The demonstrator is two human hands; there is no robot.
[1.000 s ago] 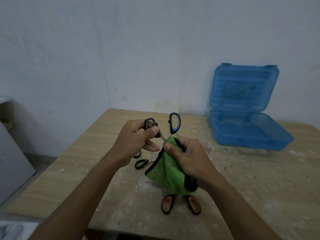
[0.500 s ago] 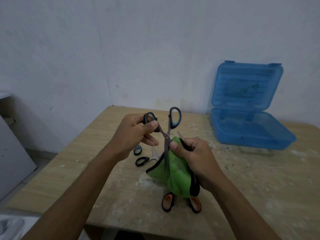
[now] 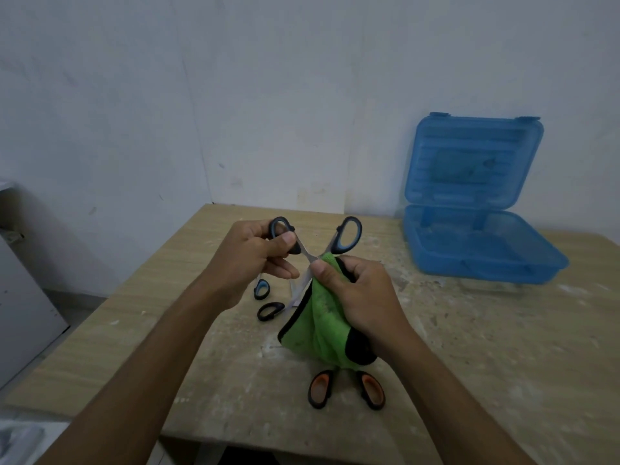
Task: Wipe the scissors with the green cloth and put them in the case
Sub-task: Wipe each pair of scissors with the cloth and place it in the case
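The wiping step is under way: the left hand [image 3: 255, 253] grips one handle of the opened scissors [image 3: 310, 245] above the desk [image 3: 469, 337], while the right hand [image 3: 364, 297] pinches the green cloth [image 3: 318, 327] round a blade. Next, I judge, the blades must be closed and carried right to the case [image 3: 483, 253]. It stands open at the desk's far right; nothing shows clearly inside.

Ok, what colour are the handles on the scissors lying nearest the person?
Black with orange insides, clearest in the head view.
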